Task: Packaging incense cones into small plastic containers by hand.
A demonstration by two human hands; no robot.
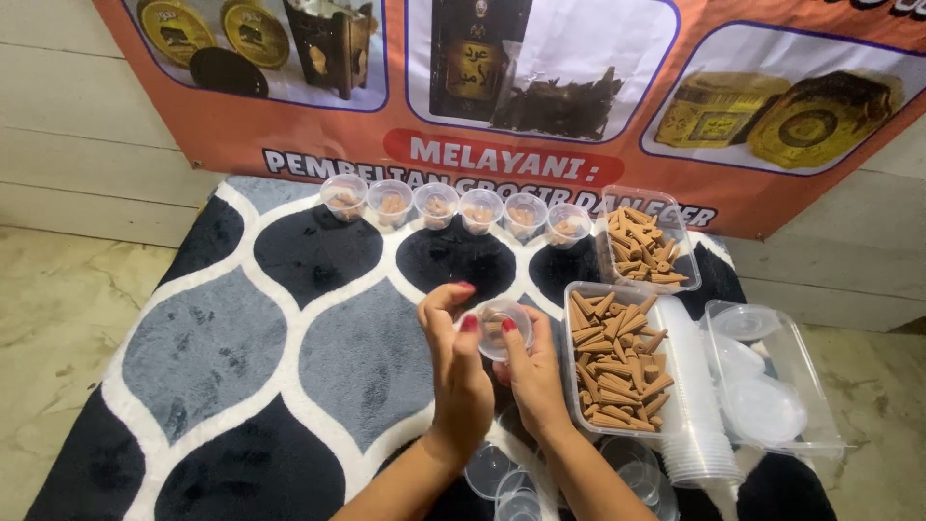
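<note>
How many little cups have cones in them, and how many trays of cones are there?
Filled cups in the row: 6
Cup held in both hands: 1
Trays of cones: 2
Total: 9

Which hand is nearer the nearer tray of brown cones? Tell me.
Right. The right hand is just beside the tray of brown cones; the left hand is farther off, beyond the small clear cup.

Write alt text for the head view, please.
Both hands, left hand and right hand, hold a small clear cup above a patterned rug. A tray of brown cones lies to the right; six filled cups line the rug's far edge.
</note>
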